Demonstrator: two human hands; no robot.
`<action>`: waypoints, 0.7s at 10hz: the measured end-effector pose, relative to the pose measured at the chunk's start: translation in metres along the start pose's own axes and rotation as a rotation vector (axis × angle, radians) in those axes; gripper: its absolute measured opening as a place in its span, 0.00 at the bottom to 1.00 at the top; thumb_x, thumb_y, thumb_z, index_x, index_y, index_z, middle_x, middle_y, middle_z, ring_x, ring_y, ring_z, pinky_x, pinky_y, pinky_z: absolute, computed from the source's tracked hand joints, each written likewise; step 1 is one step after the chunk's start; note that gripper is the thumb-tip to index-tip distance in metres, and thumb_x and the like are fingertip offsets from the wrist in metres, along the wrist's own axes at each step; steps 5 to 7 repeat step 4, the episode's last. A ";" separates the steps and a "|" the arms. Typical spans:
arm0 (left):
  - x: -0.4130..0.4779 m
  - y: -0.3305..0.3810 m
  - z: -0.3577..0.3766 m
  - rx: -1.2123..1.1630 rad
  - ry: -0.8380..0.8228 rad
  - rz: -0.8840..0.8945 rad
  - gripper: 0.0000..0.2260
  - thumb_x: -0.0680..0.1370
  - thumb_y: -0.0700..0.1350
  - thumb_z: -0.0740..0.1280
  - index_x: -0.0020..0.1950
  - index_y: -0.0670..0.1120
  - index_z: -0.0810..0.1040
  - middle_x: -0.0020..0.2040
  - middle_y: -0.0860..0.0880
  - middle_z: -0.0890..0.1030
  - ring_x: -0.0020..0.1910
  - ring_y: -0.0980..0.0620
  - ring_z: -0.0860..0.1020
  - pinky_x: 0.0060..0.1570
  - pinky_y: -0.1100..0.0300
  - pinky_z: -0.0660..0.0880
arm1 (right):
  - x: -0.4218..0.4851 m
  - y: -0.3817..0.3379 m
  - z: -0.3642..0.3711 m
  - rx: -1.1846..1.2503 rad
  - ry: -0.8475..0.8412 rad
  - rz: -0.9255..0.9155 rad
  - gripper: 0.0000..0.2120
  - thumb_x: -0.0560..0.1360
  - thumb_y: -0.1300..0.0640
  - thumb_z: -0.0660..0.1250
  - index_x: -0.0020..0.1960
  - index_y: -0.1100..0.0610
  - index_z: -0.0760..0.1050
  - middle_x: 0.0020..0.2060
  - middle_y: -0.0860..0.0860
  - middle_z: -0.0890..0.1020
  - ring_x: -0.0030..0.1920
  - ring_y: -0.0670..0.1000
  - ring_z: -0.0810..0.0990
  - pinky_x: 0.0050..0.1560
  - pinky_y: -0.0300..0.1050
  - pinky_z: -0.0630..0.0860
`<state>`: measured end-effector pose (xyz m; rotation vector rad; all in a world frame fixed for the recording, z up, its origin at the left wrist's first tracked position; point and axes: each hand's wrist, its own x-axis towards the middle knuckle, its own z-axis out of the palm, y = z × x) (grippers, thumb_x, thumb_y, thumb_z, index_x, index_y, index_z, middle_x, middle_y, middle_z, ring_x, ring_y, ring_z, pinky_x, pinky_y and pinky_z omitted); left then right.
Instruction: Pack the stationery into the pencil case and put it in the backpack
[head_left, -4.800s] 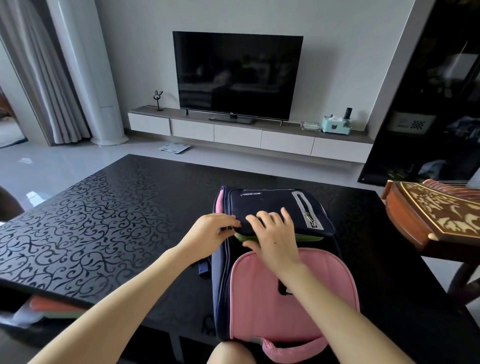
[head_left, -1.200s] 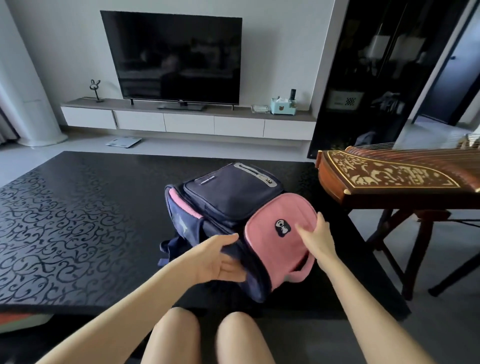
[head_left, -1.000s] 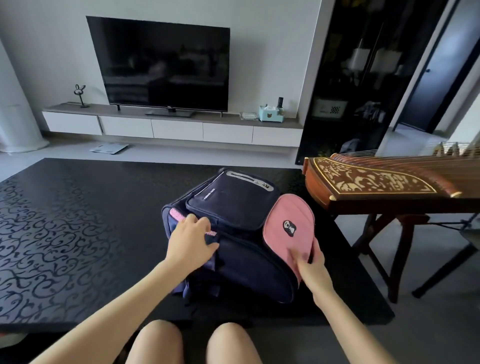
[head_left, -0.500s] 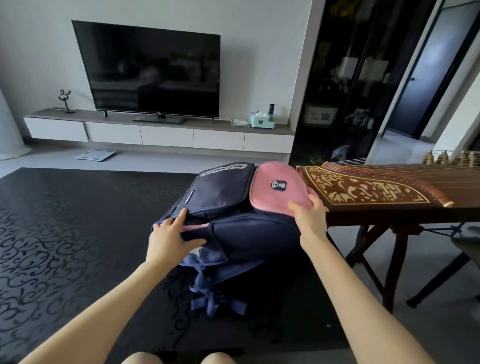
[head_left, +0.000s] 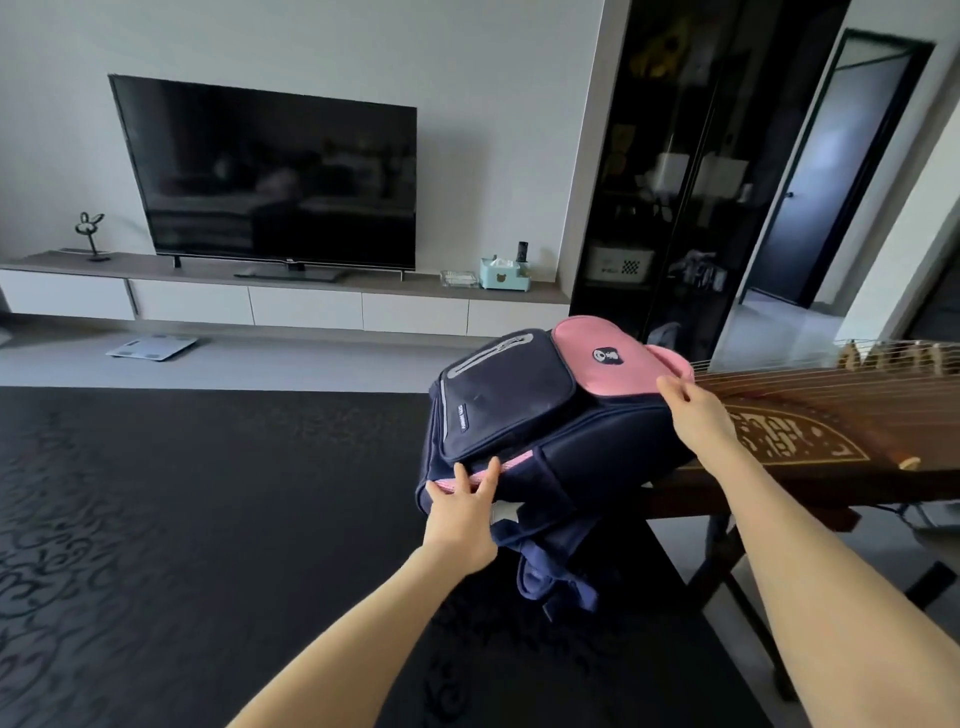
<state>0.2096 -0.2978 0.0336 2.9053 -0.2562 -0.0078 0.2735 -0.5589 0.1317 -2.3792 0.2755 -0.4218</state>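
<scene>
A navy backpack (head_left: 566, 447) with a pink top flap is lifted above the right part of the black patterned table (head_left: 208, 519), tilted, its straps hanging below. My left hand (head_left: 462, 512) grips its lower left side by the pink trim. My right hand (head_left: 693, 410) holds the right edge next to the pink flap. The backpack looks closed. No pencil case or stationery is visible.
A wooden zither (head_left: 841, 415) on a stand sits just right of the table, touching or right behind the backpack. Beyond are a TV (head_left: 270, 176) on a low console, a floor scale (head_left: 153, 347) and a dark glass cabinet (head_left: 675, 182).
The backpack went from lying flat on the table to being turned and raised, shifting right toward the zither. Both hands moved with it, and my view rose and swung right.
</scene>
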 end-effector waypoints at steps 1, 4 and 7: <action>0.002 -0.002 -0.003 -0.035 -0.035 -0.012 0.37 0.73 0.41 0.60 0.75 0.53 0.40 0.75 0.36 0.48 0.69 0.27 0.55 0.68 0.44 0.59 | -0.004 -0.007 0.000 -0.202 -0.017 0.041 0.19 0.82 0.53 0.49 0.71 0.56 0.62 0.67 0.61 0.70 0.63 0.62 0.71 0.59 0.53 0.69; -0.054 -0.035 -0.090 -0.517 0.414 -0.056 0.19 0.74 0.40 0.63 0.65 0.49 0.72 0.62 0.47 0.78 0.57 0.48 0.77 0.53 0.59 0.73 | -0.092 -0.075 -0.042 0.098 0.354 -0.304 0.16 0.78 0.51 0.58 0.44 0.58 0.81 0.39 0.54 0.84 0.43 0.56 0.81 0.41 0.47 0.75; -0.054 -0.035 -0.090 -0.517 0.414 -0.056 0.19 0.74 0.40 0.63 0.65 0.49 0.72 0.62 0.47 0.78 0.57 0.48 0.77 0.53 0.59 0.73 | -0.092 -0.075 -0.042 0.098 0.354 -0.304 0.16 0.78 0.51 0.58 0.44 0.58 0.81 0.39 0.54 0.84 0.43 0.56 0.81 0.41 0.47 0.75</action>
